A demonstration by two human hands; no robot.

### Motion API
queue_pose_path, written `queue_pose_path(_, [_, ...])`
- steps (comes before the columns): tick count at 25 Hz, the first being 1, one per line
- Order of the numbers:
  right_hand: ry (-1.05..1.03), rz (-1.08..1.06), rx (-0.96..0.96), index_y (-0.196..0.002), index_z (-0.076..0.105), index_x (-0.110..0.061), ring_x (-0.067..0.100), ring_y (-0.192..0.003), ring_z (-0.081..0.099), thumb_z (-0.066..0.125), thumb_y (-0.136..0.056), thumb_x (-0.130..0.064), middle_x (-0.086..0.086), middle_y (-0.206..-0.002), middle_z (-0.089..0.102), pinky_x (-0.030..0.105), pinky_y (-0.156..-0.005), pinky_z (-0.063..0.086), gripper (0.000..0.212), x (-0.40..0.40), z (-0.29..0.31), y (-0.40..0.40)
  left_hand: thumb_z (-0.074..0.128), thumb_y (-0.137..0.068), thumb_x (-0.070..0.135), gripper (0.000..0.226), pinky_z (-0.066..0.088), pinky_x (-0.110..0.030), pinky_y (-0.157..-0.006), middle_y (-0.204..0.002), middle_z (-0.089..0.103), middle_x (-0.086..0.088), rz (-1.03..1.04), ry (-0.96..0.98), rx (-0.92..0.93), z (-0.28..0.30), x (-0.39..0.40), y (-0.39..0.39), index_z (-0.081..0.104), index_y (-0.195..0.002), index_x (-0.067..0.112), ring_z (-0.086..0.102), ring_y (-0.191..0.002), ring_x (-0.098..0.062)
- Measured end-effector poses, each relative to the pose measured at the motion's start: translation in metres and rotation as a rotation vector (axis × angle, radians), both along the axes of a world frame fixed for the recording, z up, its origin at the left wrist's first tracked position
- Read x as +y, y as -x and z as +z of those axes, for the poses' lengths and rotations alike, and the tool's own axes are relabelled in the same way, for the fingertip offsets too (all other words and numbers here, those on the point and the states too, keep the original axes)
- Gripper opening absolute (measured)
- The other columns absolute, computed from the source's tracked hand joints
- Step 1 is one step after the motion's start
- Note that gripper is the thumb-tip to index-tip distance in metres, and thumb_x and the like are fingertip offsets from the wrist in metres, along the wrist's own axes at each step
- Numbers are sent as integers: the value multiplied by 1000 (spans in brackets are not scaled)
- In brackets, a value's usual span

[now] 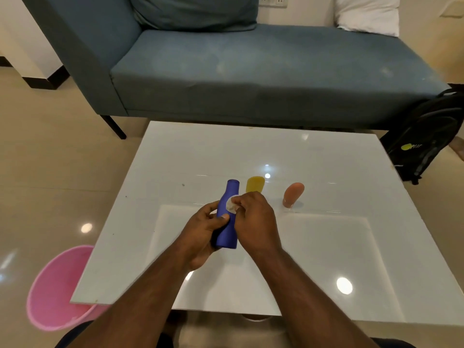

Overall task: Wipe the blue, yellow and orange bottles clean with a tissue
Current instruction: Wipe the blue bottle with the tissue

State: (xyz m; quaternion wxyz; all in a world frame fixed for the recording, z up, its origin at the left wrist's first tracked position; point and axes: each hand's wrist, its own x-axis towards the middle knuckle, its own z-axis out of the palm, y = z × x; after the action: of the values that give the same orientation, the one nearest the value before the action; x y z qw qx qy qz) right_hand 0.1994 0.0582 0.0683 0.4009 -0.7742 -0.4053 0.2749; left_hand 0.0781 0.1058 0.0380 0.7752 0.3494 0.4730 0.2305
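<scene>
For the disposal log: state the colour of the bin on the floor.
Pink: the bin shows only in the head view.

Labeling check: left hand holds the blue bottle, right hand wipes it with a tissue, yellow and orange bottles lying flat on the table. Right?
Not quite. In the head view the yellow bottle and orange bottle stand upright on the table, not flat. The rest holds.

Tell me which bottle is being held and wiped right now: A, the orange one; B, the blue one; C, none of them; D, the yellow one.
B: the left hand grips the blue bottle while the right hand presses the tissue against it; the yellow bottle and orange bottle stand untouched on the table.
</scene>
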Motion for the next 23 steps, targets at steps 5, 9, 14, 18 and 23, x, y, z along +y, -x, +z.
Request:
queue_pose_path(5, [122, 76, -46, -117, 59, -18, 3, -90, 55, 57, -93, -28, -8, -108, 59, -2, -73, 40, 27, -19, -21, 8, 59, -95, -2, 48, 59, -45, -88, -129, 67, -9, -8, -70, 69, -10, 21, 3, 52, -138, 18, 67, -112, -29])
queue_pose_path(9, [78, -32, -3, -111, 64, -20, 4, -98, 55, 61, -90, -20, -7, -111, 63, 17, -92, 42, 22, -22, -24, -3, 60, -94, -6, 55, 54, -53, -99, -138, 59, -6, 8, -182, 194, -21, 39, 5, 48, -144, 15, 61, -122, -29])
queue_pose_path(14, [95, -69, 160, -108, 66, -25, 6, -96, 60, 65, -87, -27, -12, -106, 66, 22, -92, 49, 21, -37, -40, -11, 57, -91, -12, 60, 52, -49, -103, -140, 53, -8, -38, -390, 344, -21, 76, 4, 42, -139, 20, 58, -124, -29])
queue_pose_path(18, [68, -108, 239, -100, 68, -30, 4, -92, 63, 67, -86, -27, -16, -97, 68, 27, -88, 53, 15, -46, -53, -20, 51, -91, -15, 57, 48, -28, -88, -134, 56, -8, -109, -511, 414, -22, 95, -5, 42, -137, 18, 59, -116, -24])
queue_pose_path(23, [62, -94, 280, -95, 67, -35, 1, -91, 63, 67, -86, -26, -19, -95, 67, 23, -87, 52, 13, -48, -63, -25, 50, -91, -13, 48, 45, -17, -76, -124, 58, -8, -186, -597, 492, -31, 105, -11, 45, -124, 21, 60, -105, -17])
